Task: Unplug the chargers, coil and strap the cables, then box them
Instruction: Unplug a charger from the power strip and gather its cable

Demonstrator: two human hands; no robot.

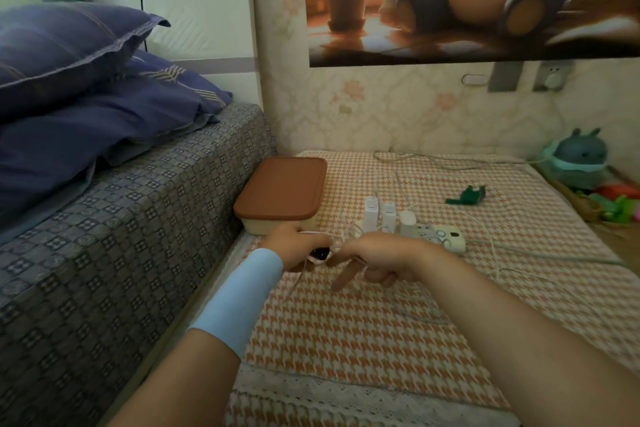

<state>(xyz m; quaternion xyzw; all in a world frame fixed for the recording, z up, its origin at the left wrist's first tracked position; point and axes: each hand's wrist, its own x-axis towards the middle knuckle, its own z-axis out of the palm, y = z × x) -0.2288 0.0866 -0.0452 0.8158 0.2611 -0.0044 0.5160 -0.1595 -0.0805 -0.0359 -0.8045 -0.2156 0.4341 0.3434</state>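
Observation:
My left hand (296,246) grips a coil of thin white cable (317,236), with a dark strap (319,254) at the bundle between both hands. My right hand (372,262) pinches that strap with thumb and curled fingers, while one finger points down at the cloth. A loose end of the cable (294,284) trails toward me. Behind my hands a cream power strip (446,237) lies on the checked cloth with three white chargers (388,215) plugged into it. A cream box with a brown lid (282,189) sits shut at the left, against the bed.
A bed (121,218) with blue pillows borders the left side. White cables (450,163) run along the back of the orange checked cloth (363,329) and off to the right. A green strap (465,194) lies behind the strip. Plush toys (581,159) sit at the far right.

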